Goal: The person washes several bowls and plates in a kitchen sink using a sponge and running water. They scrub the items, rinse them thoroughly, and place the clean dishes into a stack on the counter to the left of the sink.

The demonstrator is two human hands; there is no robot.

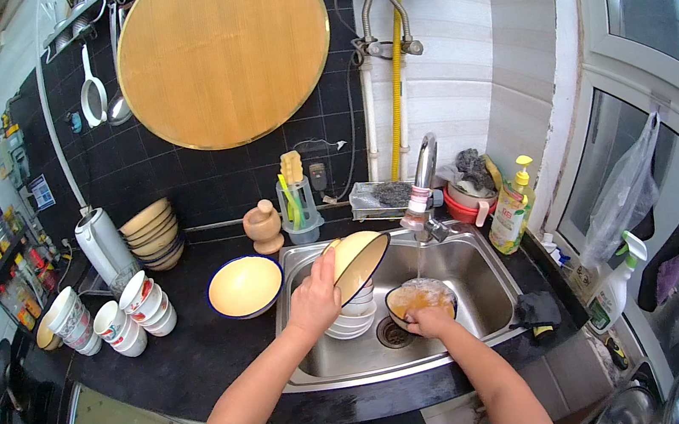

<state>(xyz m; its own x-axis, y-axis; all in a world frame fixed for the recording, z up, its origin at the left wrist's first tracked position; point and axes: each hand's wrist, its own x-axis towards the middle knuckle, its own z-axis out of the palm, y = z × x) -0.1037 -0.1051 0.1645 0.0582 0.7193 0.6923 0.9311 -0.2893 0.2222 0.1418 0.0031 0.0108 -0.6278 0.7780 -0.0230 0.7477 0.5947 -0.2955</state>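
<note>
My left hand (315,299) grips a cream enamel bowl (360,254) with a dark rim, tilted on its side above the left part of the sink (490,312). My right hand (429,322) is closed on the near rim of a second cream bowl (406,297), low in the sink. Water from the faucet (428,164) runs into this bowl and froths there. Partly hidden under the raised bowl, a stack of white bowls (352,324) stands in the sink, left of the drain (393,333). A blue-rimmed cream bowl (245,286) rests on the counter, left of the sink.
Stacked white cups (119,328), more cream bowls (152,235) and a kettle (103,243) occupy the left counter. Behind the sink are a wooden mortar (263,228), a brush holder (301,217) and a scourer rack (381,198). A soap bottle (511,211) and black cloth (537,309) lie right.
</note>
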